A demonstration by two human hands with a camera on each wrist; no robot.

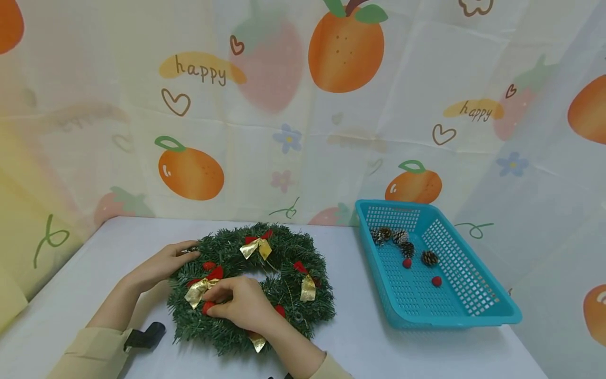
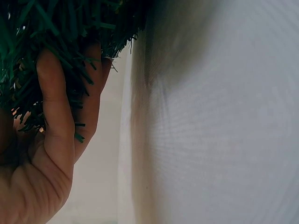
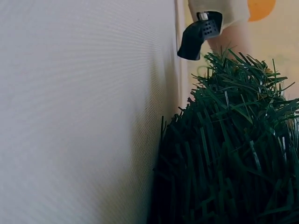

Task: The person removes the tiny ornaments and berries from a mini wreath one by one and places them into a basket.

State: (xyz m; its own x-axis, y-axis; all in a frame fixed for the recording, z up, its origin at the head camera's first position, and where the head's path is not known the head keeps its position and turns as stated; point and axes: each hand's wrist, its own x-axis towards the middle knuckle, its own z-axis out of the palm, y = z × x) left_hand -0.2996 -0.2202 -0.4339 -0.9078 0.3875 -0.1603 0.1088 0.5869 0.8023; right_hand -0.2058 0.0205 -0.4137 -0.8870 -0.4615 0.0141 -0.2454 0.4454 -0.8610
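A green wreath (image 1: 303, 252) with gold-and-red bows lies on the table. My left hand (image 1: 163, 263) grips its upper left rim; in the left wrist view, the fingers of that hand (image 2: 51, 149) curl round the green needles. Over the wreath's left side, my right hand (image 1: 246, 302) pinches a small red berry (image 1: 208, 307) against the needles, just below a gold bow (image 1: 200, 292). Another red berry (image 1: 209, 266) sits above that bow. The right wrist view has only wreath needles (image 3: 224, 158) close up, with the right hand out of sight.
To the right stands a blue plastic basket (image 1: 390, 308) holding several pinecones (image 1: 430, 258) and red berries (image 1: 436, 281). A white cloth covers the table (image 1: 345, 337). A fruit-print curtain (image 1: 303, 173) hangs behind. A black device (image 1: 147, 336) is on the left wrist.
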